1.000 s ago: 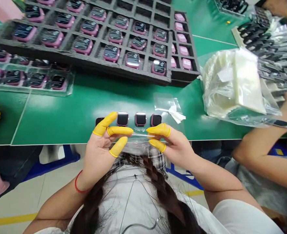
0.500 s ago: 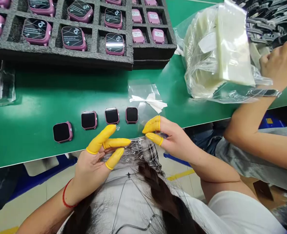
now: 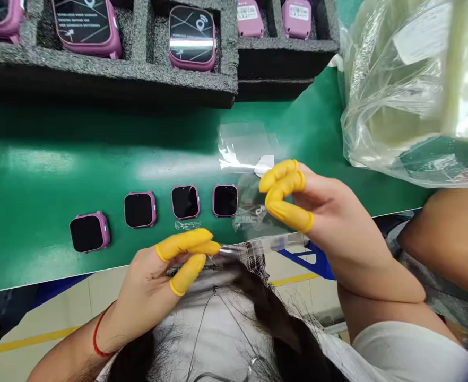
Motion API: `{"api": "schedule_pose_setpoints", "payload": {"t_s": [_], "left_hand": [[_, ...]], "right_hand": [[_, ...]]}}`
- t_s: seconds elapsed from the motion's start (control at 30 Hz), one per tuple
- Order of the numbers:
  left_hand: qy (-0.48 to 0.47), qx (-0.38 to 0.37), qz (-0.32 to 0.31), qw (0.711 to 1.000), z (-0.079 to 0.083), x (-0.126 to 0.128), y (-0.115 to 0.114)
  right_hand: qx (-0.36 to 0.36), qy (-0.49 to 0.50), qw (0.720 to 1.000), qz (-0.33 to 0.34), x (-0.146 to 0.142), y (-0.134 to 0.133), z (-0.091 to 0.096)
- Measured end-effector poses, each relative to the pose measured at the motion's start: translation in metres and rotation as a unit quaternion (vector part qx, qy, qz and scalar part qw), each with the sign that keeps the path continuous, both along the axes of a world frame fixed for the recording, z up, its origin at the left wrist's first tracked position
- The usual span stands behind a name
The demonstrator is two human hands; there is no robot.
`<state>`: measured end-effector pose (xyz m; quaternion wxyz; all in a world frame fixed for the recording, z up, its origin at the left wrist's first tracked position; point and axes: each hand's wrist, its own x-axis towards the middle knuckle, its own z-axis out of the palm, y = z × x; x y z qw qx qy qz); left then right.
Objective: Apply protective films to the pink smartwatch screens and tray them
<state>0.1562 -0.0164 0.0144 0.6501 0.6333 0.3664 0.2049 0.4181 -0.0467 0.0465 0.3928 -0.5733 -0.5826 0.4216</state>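
Observation:
Yellow finger cots cover the thumbs and fingertips of both hands. My left hand (image 3: 150,281) pinches a thin clear printed film (image 3: 229,250), seen nearly edge-on above my lap. My right hand (image 3: 317,212) is closed at the fingertips on a clear film with white print (image 3: 253,212), which hangs by the table edge; part of it is hard to make out. In a row beyond my left hand lie several pink smartwatch bodies (image 3: 138,209) with dark screens. A small crumpled clear scrap (image 3: 187,225) lies just below one of them.
A grey foam tray (image 3: 138,74) at the back holds more pink watch bodies (image 3: 192,40) in its compartments. Clear sheets with white strips (image 3: 244,148) lie mid-table. A large plastic bag of film stacks (image 3: 409,95) stands at right, near another person's arm (image 3: 449,239).
My right hand has moved right and up, away from my left hand. The film that was spread flat between them now shows edge-on at my left fingers. The view has moved closer to the table.

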Motion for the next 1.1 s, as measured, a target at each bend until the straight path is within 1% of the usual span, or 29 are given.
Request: {"api": "schedule_pose_setpoints", "payload": {"t_s": [0.03,0.1,0.17,0.23,0.37,0.57,0.73,0.93,1.1], "left_hand": [[-0.002,-0.017,-0.043,0.999,0.001,0.001,0.004],[-0.001,-0.056,-0.115,0.992,0.002,0.005,0.011],[-0.001,-0.096,-0.158,0.983,0.003,0.008,0.016],[-0.006,-0.134,-0.176,0.975,0.003,0.011,0.02],[-0.019,-0.182,-0.18,0.967,0.002,0.009,0.024],[-0.021,-0.21,-0.193,0.958,0.0,0.005,0.026],[-0.019,-0.21,-0.194,0.958,0.0,0.006,0.027],[-0.025,-0.173,-0.195,0.965,0.0,0.008,0.03],[-0.037,-0.175,-0.193,0.965,0.0,0.009,0.03]], "right_hand": [[-0.018,0.006,1.0,-0.009,0.002,0.008,-0.005],[-0.045,0.011,0.999,-0.005,0.002,0.022,-0.014],[-0.057,0.0,0.998,0.013,0.0,0.031,-0.021],[-0.061,-0.02,0.998,0.027,-0.003,0.037,-0.023],[-0.059,-0.056,0.996,0.04,-0.005,0.037,-0.024],[-0.041,-0.095,0.994,0.026,-0.008,0.034,-0.027],[-0.038,-0.097,0.994,0.027,-0.009,0.035,-0.028],[-0.027,-0.102,0.994,0.027,-0.01,0.035,-0.028],[-0.022,-0.104,0.994,0.022,-0.01,0.035,-0.03]]}}
